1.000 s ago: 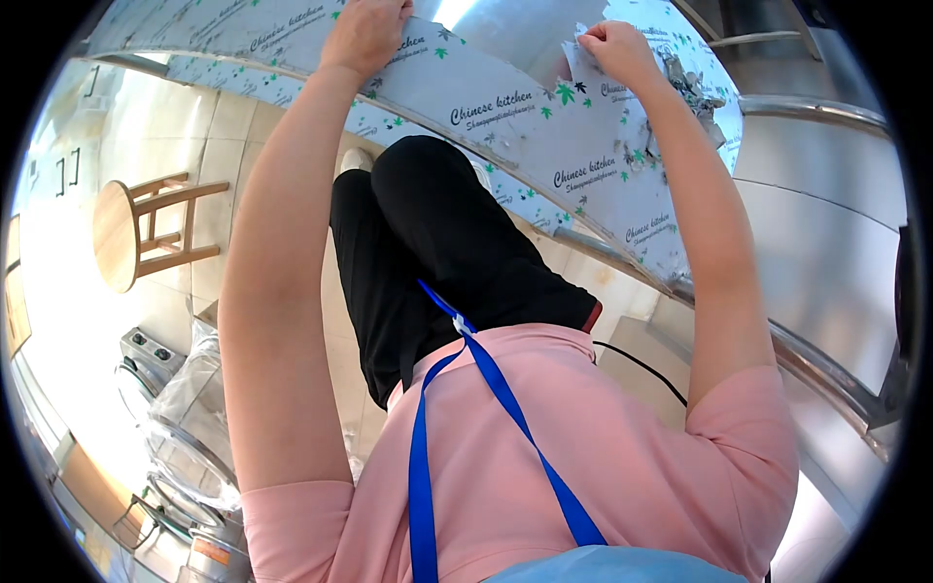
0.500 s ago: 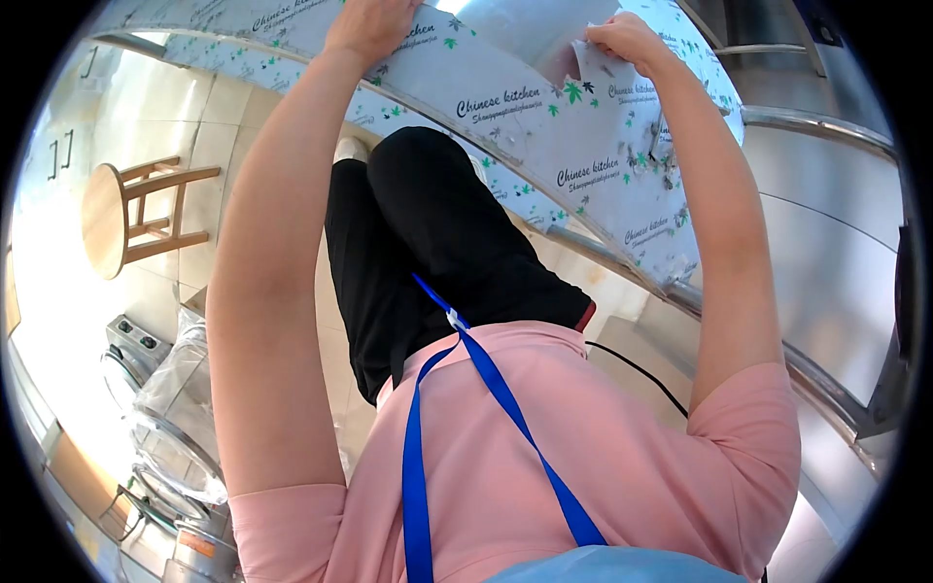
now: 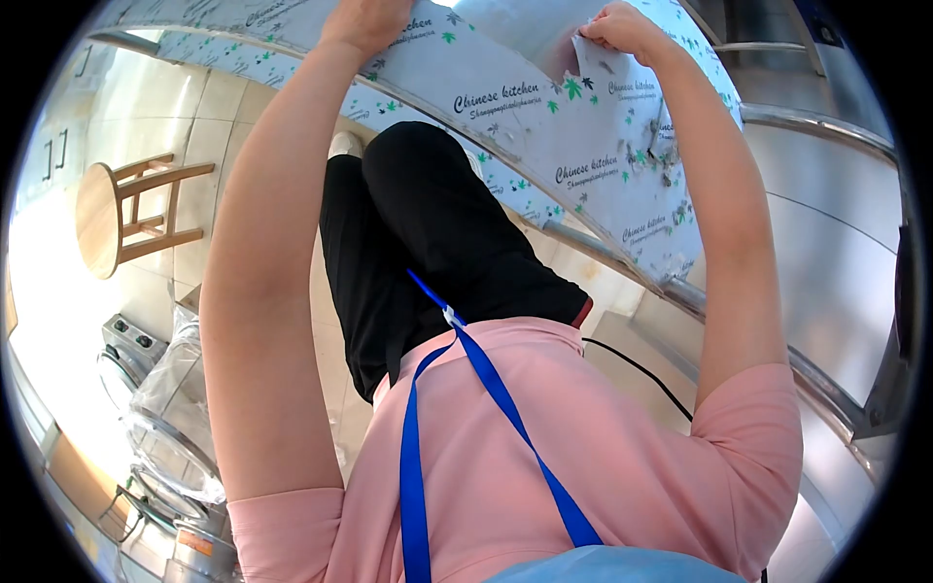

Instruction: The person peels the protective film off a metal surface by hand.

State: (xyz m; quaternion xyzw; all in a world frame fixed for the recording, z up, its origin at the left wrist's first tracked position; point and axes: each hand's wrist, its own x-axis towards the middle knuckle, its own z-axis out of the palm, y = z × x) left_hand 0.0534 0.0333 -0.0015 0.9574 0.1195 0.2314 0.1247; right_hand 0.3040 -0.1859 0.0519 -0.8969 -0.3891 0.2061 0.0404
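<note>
One film edge (image 3: 586,60) in pinched fingers (image 3: 592,34) of right hand (image 3: 624,31); fingers of left hand (image 3: 370,21) unclear

Pinches a raised edge of the printed film (image 3: 530,121) with the right hand (image 3: 625,31); extends the left hand (image 3: 371,23) over the film, partly out of view.

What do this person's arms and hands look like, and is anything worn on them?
Short, plain pink fabric sleeves end above the elbows. The left hand and right hand wear no gloves, and neither wrist shows a watch or bracelet. The picture's top edge crops the left hand.
</note>
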